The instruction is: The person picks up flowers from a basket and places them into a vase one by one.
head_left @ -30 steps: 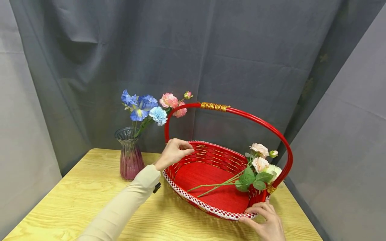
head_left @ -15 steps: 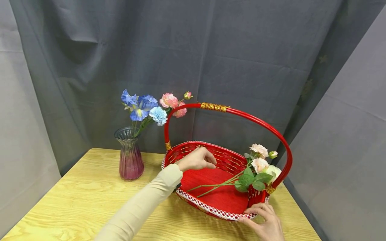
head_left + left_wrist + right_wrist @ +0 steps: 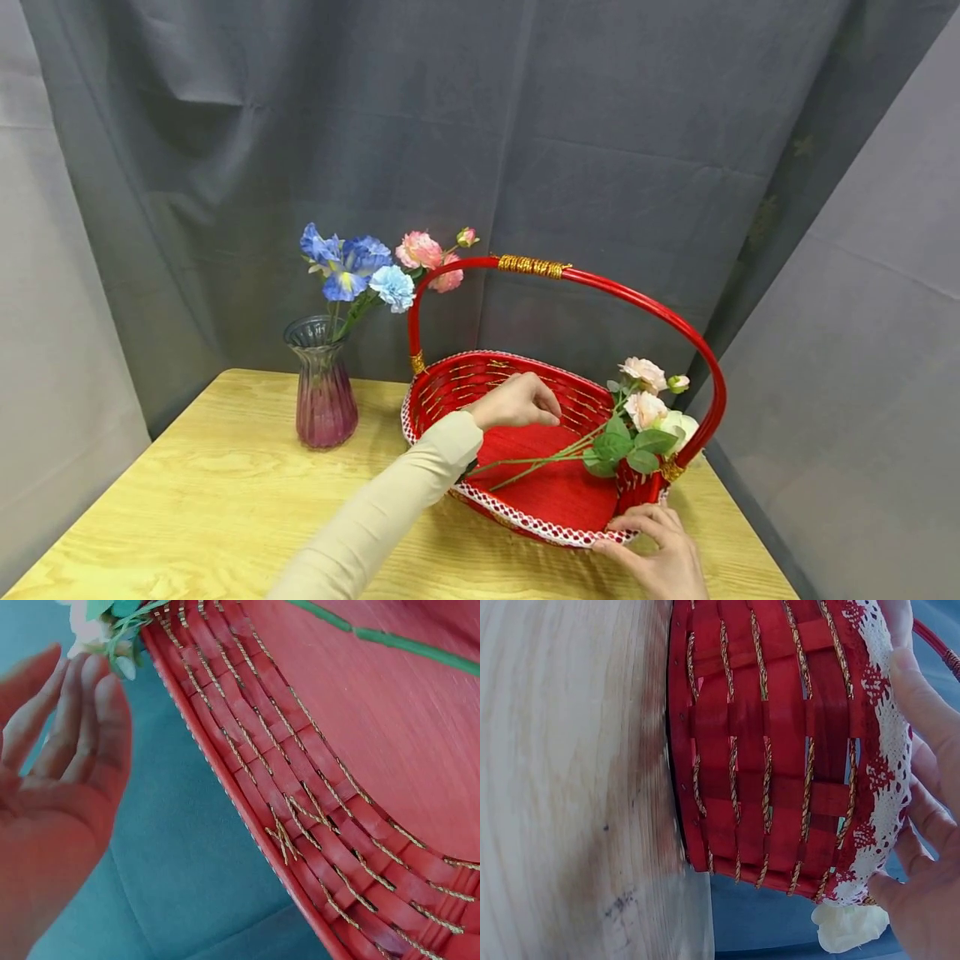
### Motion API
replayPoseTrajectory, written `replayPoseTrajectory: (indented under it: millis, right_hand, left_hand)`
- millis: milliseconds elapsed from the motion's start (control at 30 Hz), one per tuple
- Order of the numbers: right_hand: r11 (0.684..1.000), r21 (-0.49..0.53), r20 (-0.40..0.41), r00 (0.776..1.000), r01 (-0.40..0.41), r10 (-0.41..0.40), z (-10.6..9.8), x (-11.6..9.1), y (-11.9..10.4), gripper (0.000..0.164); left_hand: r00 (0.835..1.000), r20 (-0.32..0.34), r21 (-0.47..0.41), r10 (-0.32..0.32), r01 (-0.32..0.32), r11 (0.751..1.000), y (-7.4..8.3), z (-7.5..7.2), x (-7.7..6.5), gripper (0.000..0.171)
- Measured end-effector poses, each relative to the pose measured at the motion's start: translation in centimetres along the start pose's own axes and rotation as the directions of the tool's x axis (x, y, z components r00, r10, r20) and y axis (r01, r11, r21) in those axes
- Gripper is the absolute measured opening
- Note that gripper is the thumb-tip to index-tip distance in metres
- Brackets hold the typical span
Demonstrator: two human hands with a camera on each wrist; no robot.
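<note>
- The red basket [image 3: 581,497] stands on the worktop [image 3: 150,508], its near right rim pinched between the thumb and fingers of the right hand [image 3: 662,546]; an uneven pull there could tilt or drag it.
- The left hand [image 3: 517,402] hangs over the basket with nothing in it, its fingers loosely bent side by side; a low sweep might catch the green stems [image 3: 558,456] inside.
- The pale pink roses [image 3: 645,411] lean at the basket's right end, beside the handle [image 3: 637,297]; a nudged stem would likely shift the blooms or tip them over the edge.
- Hard pinching could crease the white lace trim [image 3: 891,761].
- The glass vase [image 3: 326,408] stands near the basket's left side; a backward swing of the left sleeve [image 3: 390,508] might topple it.
</note>
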State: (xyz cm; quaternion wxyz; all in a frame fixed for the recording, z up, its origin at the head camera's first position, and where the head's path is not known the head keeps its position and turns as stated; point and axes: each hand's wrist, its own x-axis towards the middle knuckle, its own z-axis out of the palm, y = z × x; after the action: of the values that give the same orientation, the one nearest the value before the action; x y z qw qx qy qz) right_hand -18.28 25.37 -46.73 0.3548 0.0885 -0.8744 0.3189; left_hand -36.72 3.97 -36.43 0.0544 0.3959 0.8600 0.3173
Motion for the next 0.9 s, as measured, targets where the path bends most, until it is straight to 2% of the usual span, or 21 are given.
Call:
replayPoseTrajectory:
  millis: [100, 233, 433, 567, 633, 767, 900]
  right_hand:
    - [1.0, 0.005, 0.004, 1.0, 0.002, -0.002, 0.0, 0.0, 0.1, 0.039]
    - [0.999, 0.024, -0.006, 1.0, 0.023, -0.023, 0.0, 0.1, 0.3, 0.039]
    - [0.998, 0.042, -0.009, 0.999, 0.045, -0.045, 0.3, 0.0, 0.2, 0.04]
    - [0.997, 0.053, -0.008, 0.998, 0.058, -0.057, 0.3, 0.0, 0.1, 0.04]
    - [0.996, 0.059, -0.016, 0.997, 0.071, -0.07, 0.2, 0.1, 0.1, 0.041]
    - [0.994, 0.058, -0.023, 0.995, 0.094, -0.093, 0.0, 0.3, 0.0, 0.04]
    - [0.998, 0.033, -0.007, 0.998, 0.057, -0.057, 0.0, 0.1, 0.0, 0.039]
  left_hand:
    - [0.997, 0.075, 0.048, -0.022, 0.018, 0.999, 0.5, 0.8, 0.5, 0.01]
    - [0.987, 0.161, 0.149, -0.028, 0.004, 0.989, 1.2, 2.1, 1.4, 0.013]
    - [0.981, 0.189, 0.251, -0.044, -0.005, 0.968, 1.4, 3.8, 2.6, 0.013]
    - [0.976, 0.211, 0.282, -0.061, -0.001, 0.959, 1.1, 4.5, 3.1, 0.014]
    - [0.973, 0.22, 0.282, -0.072, 0.007, 0.959, 1.0, 4.6, 3.2, 0.014]
    - [0.961, 0.25, 0.225, -0.115, 0.058, 0.973, 0.5, 5.0, 3.7, 0.014]
    - [0.955, 0.253, 0.161, -0.157, 0.118, 0.98, -0.3, 5.9, 3.9, 0.013]
